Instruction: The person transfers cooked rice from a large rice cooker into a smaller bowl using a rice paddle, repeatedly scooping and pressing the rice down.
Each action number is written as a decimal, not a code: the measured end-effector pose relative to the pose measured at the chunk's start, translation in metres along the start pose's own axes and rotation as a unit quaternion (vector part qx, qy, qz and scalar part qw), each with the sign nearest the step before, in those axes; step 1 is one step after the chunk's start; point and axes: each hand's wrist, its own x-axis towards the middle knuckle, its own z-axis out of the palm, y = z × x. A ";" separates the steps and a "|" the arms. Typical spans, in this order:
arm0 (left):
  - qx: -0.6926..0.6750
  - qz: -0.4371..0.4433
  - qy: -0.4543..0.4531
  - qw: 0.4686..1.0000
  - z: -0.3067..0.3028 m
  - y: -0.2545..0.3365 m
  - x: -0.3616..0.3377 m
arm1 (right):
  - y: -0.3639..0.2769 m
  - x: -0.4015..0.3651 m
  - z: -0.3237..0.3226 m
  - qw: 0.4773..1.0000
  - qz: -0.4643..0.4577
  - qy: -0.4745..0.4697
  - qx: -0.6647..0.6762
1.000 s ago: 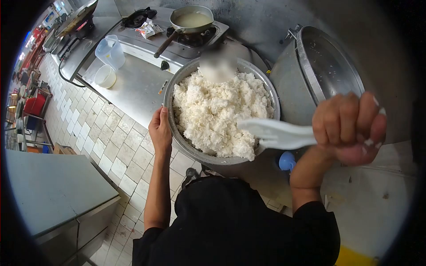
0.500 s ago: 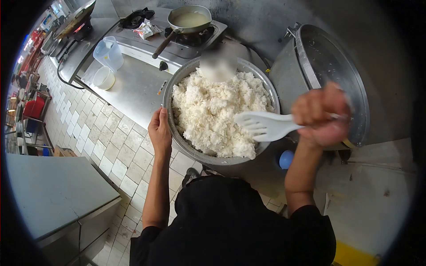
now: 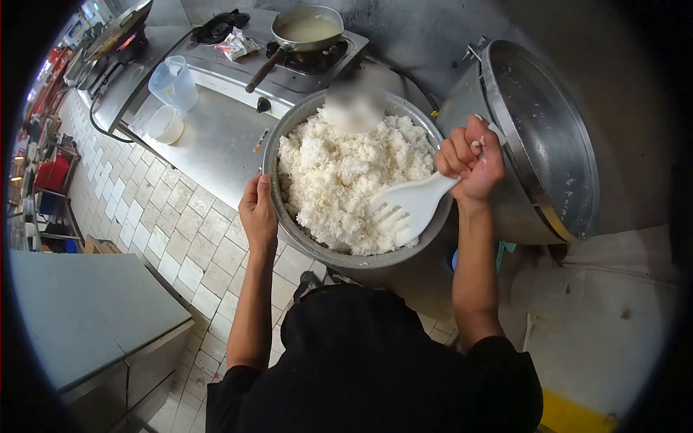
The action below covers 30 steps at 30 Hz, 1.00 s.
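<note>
1. We note the left hand point(image 3: 258, 213) gripping the near-left rim of the large metal rice pot point(image 3: 289, 137), fingers curled over its edge.
2. The right hand point(image 3: 473, 159) is closed in a fist around the handle of a white slotted rice paddle point(image 3: 404, 209).
3. The paddle blade rests on the cooked rice point(image 3: 339, 173) at the pot's near-right side.
4. A pan point(image 3: 307, 30) sits on the stove point(image 3: 238, 65) behind.

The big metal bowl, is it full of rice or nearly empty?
Full. Rice mounds above the rim of the bowl; the right hand holds a white paddle in it.
</note>
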 end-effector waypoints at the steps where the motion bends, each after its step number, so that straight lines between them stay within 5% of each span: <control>1: -0.001 0.006 0.002 1.000 0.001 0.003 0.002 | -0.001 0.003 0.012 1.000 -0.003 -0.006 0.001; 5: 0.003 0.010 0.020 1.000 0.003 0.005 -0.002 | -0.016 -0.001 0.075 0.993 0.018 -0.109 -0.052; 8: -0.016 0.006 0.004 1.000 -0.001 -0.002 0.001 | -0.015 0.000 0.103 0.981 -0.067 -0.180 -0.027; 11: -0.037 0.009 0.007 0.999 0.001 -0.002 0.000 | 0.065 -0.005 0.101 0.987 -0.010 -0.072 -0.141; 12: -0.037 0.012 0.010 0.999 0.000 -0.003 0.001 | 0.084 -0.005 0.109 0.998 0.015 0.025 -0.059; 18: -0.038 0.014 -0.015 0.999 -0.004 -0.009 0.004 | 0.069 -0.011 0.137 0.985 -0.015 -0.066 -0.161; 21: -0.034 0.008 -0.013 0.999 -0.004 -0.008 0.003 | 0.031 -0.010 0.161 0.994 -0.054 -0.074 -0.061; 23: -0.041 0.014 -0.010 0.999 -0.002 -0.004 0.003 | 0.014 -0.006 0.162 0.993 -0.068 -0.066 -0.075; 26: -0.054 0.010 -0.015 0.998 -0.004 -0.007 0.002 | 0.096 0.013 0.113 0.941 -0.081 0.038 -0.328; 30: -0.048 0.016 -0.017 0.999 -0.004 -0.009 0.003 | 0.077 0.016 0.133 0.953 -0.095 0.069 -0.278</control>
